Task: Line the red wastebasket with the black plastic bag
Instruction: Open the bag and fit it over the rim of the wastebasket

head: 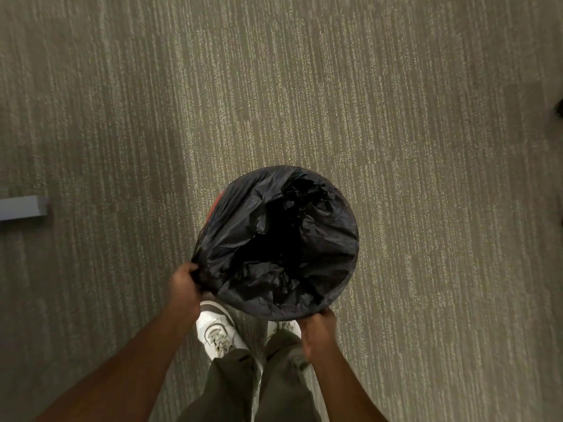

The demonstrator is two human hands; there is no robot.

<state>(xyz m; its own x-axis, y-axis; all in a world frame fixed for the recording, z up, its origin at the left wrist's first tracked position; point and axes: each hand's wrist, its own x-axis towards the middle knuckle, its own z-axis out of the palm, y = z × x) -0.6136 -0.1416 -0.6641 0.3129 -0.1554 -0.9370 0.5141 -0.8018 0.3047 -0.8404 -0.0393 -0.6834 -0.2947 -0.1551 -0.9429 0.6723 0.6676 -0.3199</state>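
The black plastic bag (316,239) fills the round mouth of the red wastebasket (215,205) and is draped over its rim, so only a thin red sliver shows at the upper left. The bag's middle sags into a dark hollow. My left hand (184,283) pinches a gathered fold of bag at the lower left of the rim. My right hand (316,328) grips the bag-covered rim at the bottom right. The basket stands on the carpet just in front of my feet.
Striped grey-beige carpet (304,86) surrounds the basket on all sides. A grey bar-shaped piece (23,207) juts in at the left edge. A dark object (559,108) peeks in at the right edge. My white shoes (217,330) stand right below the basket.
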